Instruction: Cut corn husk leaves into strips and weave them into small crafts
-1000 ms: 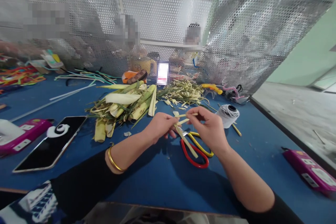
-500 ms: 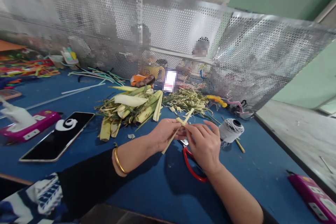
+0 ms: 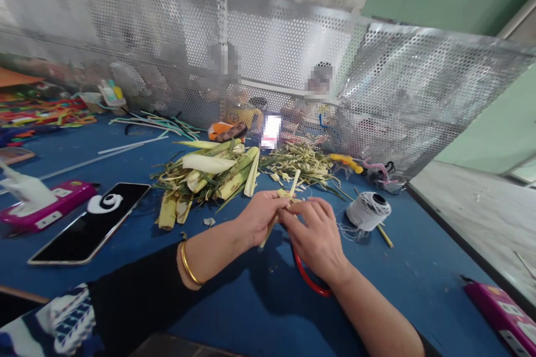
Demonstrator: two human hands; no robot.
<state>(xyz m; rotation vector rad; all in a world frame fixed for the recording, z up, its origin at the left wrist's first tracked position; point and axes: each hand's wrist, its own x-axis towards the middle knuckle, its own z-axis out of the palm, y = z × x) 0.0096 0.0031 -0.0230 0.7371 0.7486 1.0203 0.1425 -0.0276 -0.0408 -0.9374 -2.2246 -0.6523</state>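
The left hand [image 3: 264, 216] is pinching a pale husk strip [image 3: 295, 181] between nearly closed fingers, well inside the counter's [image 3: 234, 312] front edge. The right hand [image 3: 314, 228] is bending its fingers against it — its grip I cannot tell. A thread spool [image 3: 365, 213] is resting toward the right edge.

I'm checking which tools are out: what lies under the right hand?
A curved red handle shows beneath the right hand, on the blue table. The hand hides its remainder and anything else directly below.
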